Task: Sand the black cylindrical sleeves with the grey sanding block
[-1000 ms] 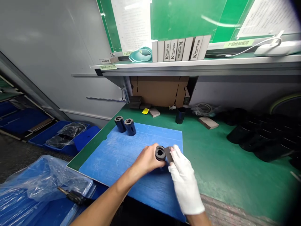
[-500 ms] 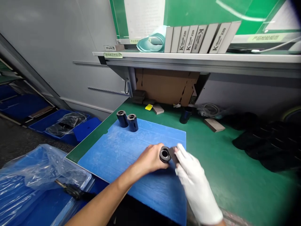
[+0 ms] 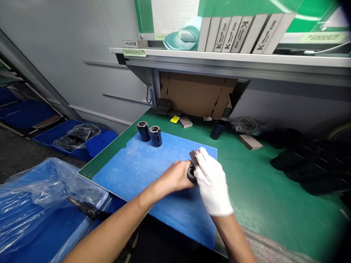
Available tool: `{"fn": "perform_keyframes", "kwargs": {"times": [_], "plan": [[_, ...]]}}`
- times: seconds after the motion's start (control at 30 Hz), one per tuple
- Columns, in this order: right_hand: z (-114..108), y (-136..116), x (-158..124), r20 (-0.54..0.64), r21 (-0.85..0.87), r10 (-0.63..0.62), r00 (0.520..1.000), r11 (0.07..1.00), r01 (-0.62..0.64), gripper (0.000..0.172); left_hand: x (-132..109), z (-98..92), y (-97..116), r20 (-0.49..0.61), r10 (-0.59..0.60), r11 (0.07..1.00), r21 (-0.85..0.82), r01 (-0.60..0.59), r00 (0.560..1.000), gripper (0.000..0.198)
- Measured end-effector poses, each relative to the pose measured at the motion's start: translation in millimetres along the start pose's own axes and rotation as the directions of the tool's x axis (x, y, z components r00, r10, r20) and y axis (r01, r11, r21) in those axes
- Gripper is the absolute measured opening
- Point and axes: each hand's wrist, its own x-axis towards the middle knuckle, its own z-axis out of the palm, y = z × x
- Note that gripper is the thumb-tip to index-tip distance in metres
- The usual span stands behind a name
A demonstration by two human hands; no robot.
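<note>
My bare left hand [image 3: 179,176] is wrapped round a black hollow cylinder [image 3: 190,174], its ring-shaped end turned towards me. My right hand [image 3: 212,182], in a white glove, grips a grey-brown sanding block [image 3: 193,157] against the cylinder's far rim. The gloved fingers cover part of the cylinder's opening. Both hands are above a blue mat [image 3: 131,164]. Towards the mat's back left corner, two similar dark cylinders, one [image 3: 143,131] beside the other [image 3: 155,136], stand upright.
Another dark cylinder [image 3: 218,129] stands on the green bench [image 3: 252,186], near a loose block [image 3: 250,142]. Dark rounded parts [image 3: 309,164] cluster at the right. Boxes marked 220 [image 3: 236,34] line the shelf above. Left of the bench, clear plastic covers a blue bin [image 3: 35,233].
My right hand has moved up and left with the sanding block, across the cylinder's end. My left hand keeps its hold. The whole view has shifted slightly.
</note>
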Motion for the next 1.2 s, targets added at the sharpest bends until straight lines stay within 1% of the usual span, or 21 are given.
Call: {"fn": "perform_keyframes", "kwargs": {"times": [0.07,0.1,0.13,0.2,0.23,0.3,0.33,0.4,0.43,0.5,0.57,0.63,0.67,0.7,0.77,0.83,0.9,0.97,1.03,1.1,1.2], "plan": [[3,-1,1,-0.009,0.023,0.052,0.999,0.998,-0.052,0.044,-1,-0.5,1,-0.008,-0.012,1.0,0.006,0.012,1.0,0.026],[5,-2,4,-0.047,0.034,0.103,0.994,0.994,-0.102,0.044,-3,-0.8,0,-0.009,-0.018,1.0,0.0,0.018,1.0,0.025],[8,-2,9,-0.004,0.071,0.115,0.993,0.991,-0.114,0.043,-5,-1.0,0,-0.013,-0.022,1.0,-0.016,0.022,1.0,0.025],[11,-1,25,0.07,0.234,0.139,0.988,0.96,-0.152,0.043,-11,-0.5,-4,-0.032,-0.01,0.997,-0.08,0.008,0.999,0.028],[11,1,32,0.112,0.336,0.145,0.983,0.925,-0.175,0.044,-16,0.6,-7,-0.05,0.0,0.991,-0.13,-0.007,0.999,0.033],[7,7,39,0.114,0.494,0.218,0.969,0.834,-0.246,0.05,-26,4.4,-15,-0.116,0.015,0.968,-0.248,-0.044,0.993,0.046],[3,12,37,0.077,0.541,0.29,0.954,0.792,-0.285,0.053,-31,6.9,-21,-0.157,0.018,0.95,-0.307,-0.066,0.987,0.051],[-5,21,23,-0.001,0.605,0.452,0.892,0.71,-0.36,0.055,-40,11.7,-33,-0.232,0.012,0.91,-0.4,-0.106,0.973,0.057],[-8,25,13,-0.006,0.63,0.511,0.859,0.669,-0.394,0.055,-43,13.5,-39,-0.26,-0.001,0.895,-0.431,-0.115,0.966,0.057],[-10,28,-6,0.036,0.642,0.56,0.828,0.622,-0.448,0.056,-47,15.5,-49,-0.296,-0.04,0.882,-0.46,-0.106,0.954,0.055],[-6,24,-21,0.082,0.575,0.568,0.819,0.644,-0.504,0.057,-49,15.8,-54,-0.319,-0.071,0.882,-0.463,-0.091,0.945,0.054],[4,15,-30,0.084,0.456,0.556,0.827,0.717,-0.528,0.058,-49,15.7,-56,-0.338,-0.08,0.884,-0.458,-0.089,0.938,0.053],[11,9,-34,0.066,0.392,0.524,0.849,0.769,-0.505,0.058,-49,15.9,-57,-0.344,-0.084,0.884,-0.458,-0.089,0.935,0.053],[17,2,-37,0.037,0.332,0.467,0.884,0.828,-0.452,0.058,-48,16.5,-57,-0.35,-0.092,0.884,-0.459,-0.085,0.932,0.054],[31,-15,-42,-0.028,0.189,0.289,0.957,0.942,-0.279,0.057,-48,18.4,-57,-0.368,-0.109,0.885,-0.458,-0.078,0.923,0.054],[43,-32,-43,-0.018,0.033,0.087,0.996,0.996,-0.086,0.056,-48,21.0,-57,-0.395,-0.111,0.889,-0.449,-0.087,0.912,0.049],[53,-48,-37,0.081,-0.111,-0.029,0.996,0.993,0.038,0.054,-48,23.3,-57,-0.405,-0.099,0.894,-0.438,-0.097,0.909,0.036],[59,-60,-27,0.193,-0.247,-0.041,0.98,0.965,0.089,0.05,-48,24.9,-59,-0.41,-0.111,0.898,-0.431,-0.085,0.905,0.025],[61,-66,-18,0.253,-0.343,-0.017,0.967,0.933,0.106,0.049,-48,25.7,-60,-0.417,-0.125,0.9,-0.43,-0.074,0.9,0.023],[60,-68,-17,0.264,-0.372,-0.038,0.964,0.918,0.139,0.048,-47,26.2,-62,-0.435,-0.11,0.9,-0.426,-0.096,0.894,0.024],[59,-67,-22,0.226,-0.392,-0.075,0.971,0.906,0.161,0.047,-46,26.9,-65,-0.438,-0.074,0.894,-0.427,-0.135,0.896,0.029]]}}
